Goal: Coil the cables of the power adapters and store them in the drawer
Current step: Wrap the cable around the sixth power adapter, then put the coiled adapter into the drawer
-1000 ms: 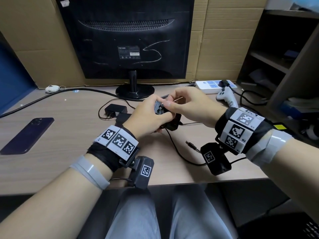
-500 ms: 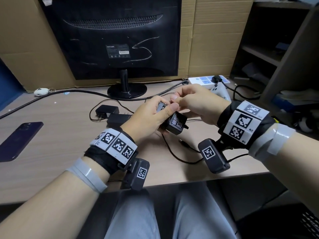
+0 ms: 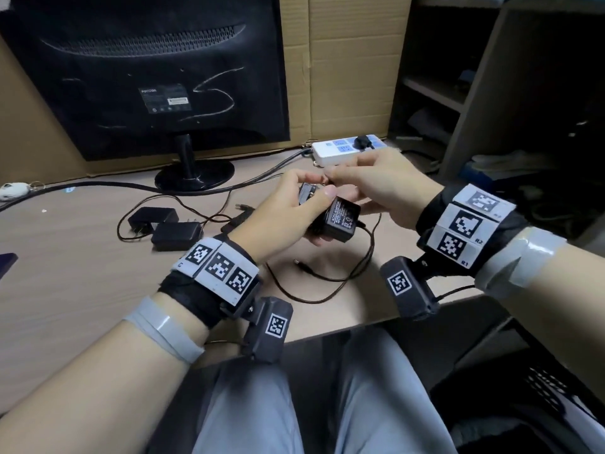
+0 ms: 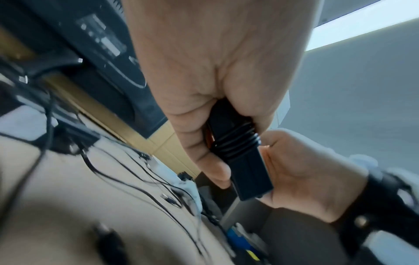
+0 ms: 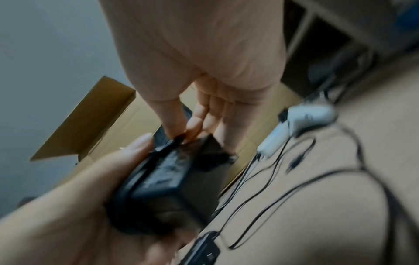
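Observation:
My left hand (image 3: 311,206) grips a black power adapter (image 3: 339,221) above the desk, its label facing me. Several turns of its thin cable are wound round the body (image 4: 235,143). My right hand (image 3: 329,180) pinches the cable at the adapter's top end (image 5: 180,137). The loose cable tail (image 3: 327,285) loops down onto the desk and ends in a barrel plug (image 3: 299,264). Two more black adapters (image 3: 154,216) (image 3: 176,234) lie on the desk to the left with uncoiled cables. No drawer is in view.
A monitor (image 3: 147,77) stands at the back, with cardboard (image 3: 343,60) behind it. A white power strip (image 3: 347,147) lies just beyond my hands. A thick black cable (image 3: 98,185) crosses the desk. A dark shelf unit (image 3: 458,93) stands at the right, a phone (image 3: 6,260) at the left edge.
The adapter has turned so its label faces me. My right hand has carried the cable over the adapter's top, and the tail on the desk has shifted.

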`<state>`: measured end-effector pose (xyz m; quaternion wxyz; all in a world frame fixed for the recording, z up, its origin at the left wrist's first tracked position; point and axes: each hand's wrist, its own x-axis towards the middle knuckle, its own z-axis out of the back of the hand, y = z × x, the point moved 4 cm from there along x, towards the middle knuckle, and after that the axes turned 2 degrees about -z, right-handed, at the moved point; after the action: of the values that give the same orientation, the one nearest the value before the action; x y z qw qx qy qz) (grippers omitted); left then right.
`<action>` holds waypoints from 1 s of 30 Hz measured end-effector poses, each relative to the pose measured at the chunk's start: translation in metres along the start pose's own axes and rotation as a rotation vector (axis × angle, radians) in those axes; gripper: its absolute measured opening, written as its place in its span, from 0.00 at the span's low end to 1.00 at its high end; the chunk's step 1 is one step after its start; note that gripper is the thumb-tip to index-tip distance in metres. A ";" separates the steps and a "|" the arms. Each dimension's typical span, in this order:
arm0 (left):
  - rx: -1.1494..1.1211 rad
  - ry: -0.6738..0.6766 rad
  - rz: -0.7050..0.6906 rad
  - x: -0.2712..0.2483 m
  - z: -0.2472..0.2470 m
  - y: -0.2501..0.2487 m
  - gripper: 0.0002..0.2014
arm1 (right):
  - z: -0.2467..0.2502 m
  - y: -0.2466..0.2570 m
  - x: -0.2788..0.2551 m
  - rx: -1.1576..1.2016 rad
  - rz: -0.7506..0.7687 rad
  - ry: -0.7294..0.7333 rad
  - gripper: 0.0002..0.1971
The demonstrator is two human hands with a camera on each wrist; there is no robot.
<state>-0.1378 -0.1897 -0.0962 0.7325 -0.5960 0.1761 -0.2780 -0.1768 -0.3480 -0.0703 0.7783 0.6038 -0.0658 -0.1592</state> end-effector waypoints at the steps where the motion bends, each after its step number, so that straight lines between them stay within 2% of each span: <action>1: -0.061 -0.004 0.052 0.002 -0.009 0.000 0.20 | 0.009 -0.002 -0.003 -0.029 0.025 -0.007 0.12; 2: -0.126 0.003 0.103 0.004 -0.019 0.000 0.22 | 0.018 -0.006 -0.007 -0.045 0.026 -0.010 0.16; 4: -0.240 0.055 0.191 0.008 -0.041 0.000 0.26 | 0.036 -0.013 -0.016 -0.049 -0.005 0.018 0.16; 6: -0.297 0.116 0.242 0.013 -0.063 0.000 0.28 | 0.055 -0.021 -0.027 -0.039 -0.015 0.113 0.13; 8: -0.324 0.194 0.270 0.019 -0.086 -0.001 0.31 | 0.076 -0.030 -0.041 -0.034 -0.027 0.214 0.19; 9: -0.342 0.242 0.276 0.022 -0.098 -0.001 0.30 | 0.087 -0.035 -0.049 -0.048 -0.039 0.252 0.24; 11: -0.378 0.330 0.285 0.026 -0.125 -0.004 0.21 | 0.110 -0.045 -0.066 -0.106 -0.076 0.311 0.34; 13: -0.391 0.409 0.310 0.027 -0.152 -0.006 0.18 | 0.133 -0.055 -0.083 -0.182 -0.110 0.335 0.35; 17: -0.317 0.590 0.292 0.027 -0.213 -0.019 0.13 | 0.184 -0.080 -0.111 -0.238 -0.191 0.235 0.30; 20: -0.309 0.672 0.284 0.027 -0.258 -0.029 0.10 | 0.215 -0.102 -0.133 -0.240 -0.262 0.203 0.29; 22: -0.313 0.727 0.286 0.026 -0.287 -0.033 0.09 | 0.236 -0.114 -0.148 -0.242 -0.281 0.118 0.27; 30: -0.223 0.768 0.379 0.025 -0.369 -0.032 0.15 | 0.304 -0.158 -0.190 -0.216 -0.397 -0.128 0.19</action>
<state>-0.3425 -0.4955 -0.1476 0.5832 -0.4819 0.5705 -0.3197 -0.4719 -0.6002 -0.1251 0.7861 0.5068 0.0223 -0.3532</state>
